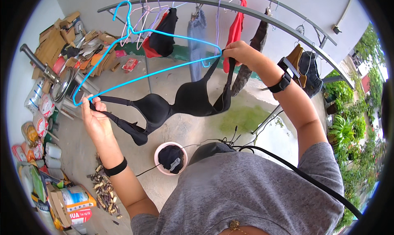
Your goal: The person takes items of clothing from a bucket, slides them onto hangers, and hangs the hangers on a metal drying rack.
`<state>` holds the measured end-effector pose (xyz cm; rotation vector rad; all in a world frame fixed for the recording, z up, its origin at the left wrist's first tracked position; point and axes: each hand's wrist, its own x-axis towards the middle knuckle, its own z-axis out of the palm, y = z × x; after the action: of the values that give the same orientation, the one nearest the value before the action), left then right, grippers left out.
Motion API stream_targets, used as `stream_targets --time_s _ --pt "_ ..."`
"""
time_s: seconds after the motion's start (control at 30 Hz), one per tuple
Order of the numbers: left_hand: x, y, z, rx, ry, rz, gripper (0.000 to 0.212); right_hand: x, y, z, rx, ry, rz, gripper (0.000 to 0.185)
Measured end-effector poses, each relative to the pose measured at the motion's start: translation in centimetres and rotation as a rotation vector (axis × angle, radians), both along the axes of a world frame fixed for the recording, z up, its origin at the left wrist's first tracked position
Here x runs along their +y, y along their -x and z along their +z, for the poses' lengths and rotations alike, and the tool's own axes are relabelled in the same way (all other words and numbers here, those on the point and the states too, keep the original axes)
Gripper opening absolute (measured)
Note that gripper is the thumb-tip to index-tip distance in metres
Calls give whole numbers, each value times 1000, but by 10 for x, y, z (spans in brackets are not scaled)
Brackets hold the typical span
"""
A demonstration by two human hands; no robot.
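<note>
A blue clothes hanger (150,73) is held up in front of me, its hook at the upper left. My left hand (96,118) grips the hanger's lower left corner together with a strap of a black bra (190,98). At the opposite corner, my right hand (241,55) pinches the other strap against the hanger. Between my hands the bra hangs below the hanger's bottom bar, cups facing me. The fingertips of my right hand are partly hidden behind the hand.
A grey metal drying rack (197,0) carries hangers, a black garment (164,33), a red garment (237,28) and jeans (308,70). On the floor stands a pink bucket (157,167) holding dark laundry. Cardboard (49,47) and bags (40,121) line the left wall.
</note>
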<state>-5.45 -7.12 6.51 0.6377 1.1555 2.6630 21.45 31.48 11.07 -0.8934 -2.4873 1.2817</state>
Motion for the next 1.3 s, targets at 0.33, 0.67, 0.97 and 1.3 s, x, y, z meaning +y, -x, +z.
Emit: stream_targets --time_s 0.33,0.67,0.97,1.3 --pt "60 -33 -30 -59 -14 -116 28 -5 -35 -5 312 696 -246 19" --pt "97 -57 -55 -122 -29 -97 28 0 -63 -6 466 712 -196 12" --pt "149 -63 -65 -246 -97 -283 29 5 -109 -4 372 473 -223 43" --pt "261 -111 -93 -354 -17 -719 23 -38 -204 28 -43 113 -45 26"
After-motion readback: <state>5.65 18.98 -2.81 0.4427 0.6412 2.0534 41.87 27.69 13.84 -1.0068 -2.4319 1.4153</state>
